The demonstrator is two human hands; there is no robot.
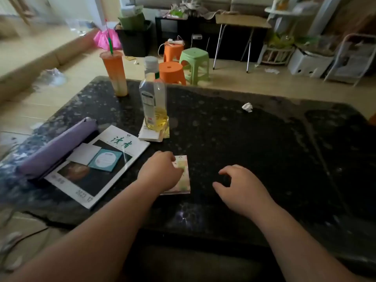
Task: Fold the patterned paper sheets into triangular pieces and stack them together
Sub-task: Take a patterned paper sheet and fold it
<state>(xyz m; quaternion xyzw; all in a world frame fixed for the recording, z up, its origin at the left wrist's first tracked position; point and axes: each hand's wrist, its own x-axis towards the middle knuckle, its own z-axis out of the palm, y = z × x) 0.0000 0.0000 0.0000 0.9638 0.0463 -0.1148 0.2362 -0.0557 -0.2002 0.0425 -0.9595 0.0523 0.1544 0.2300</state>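
A patterned paper sheet [184,176], pale green and pink, lies flat on the dark speckled table [264,149] near its front edge. My left hand [160,174] rests on the sheet's left part and covers much of it, fingers curled over the paper. My right hand [242,186] hovers just right of the sheet, fingers loosely curled, holding nothing. A small stack of paper sheets [151,134] sits under a clear bottle further back. A teal patterned square [105,162] and a white square [85,153] lie on a magazine at the left.
A clear bottle [153,102] of yellow liquid and an orange tumbler [115,74] with a straw stand at the back left. A purple pouch [57,148] lies on a magazine [97,165]. A crumpled paper ball [247,107] sits at the back right. Stools stand beyond the table.
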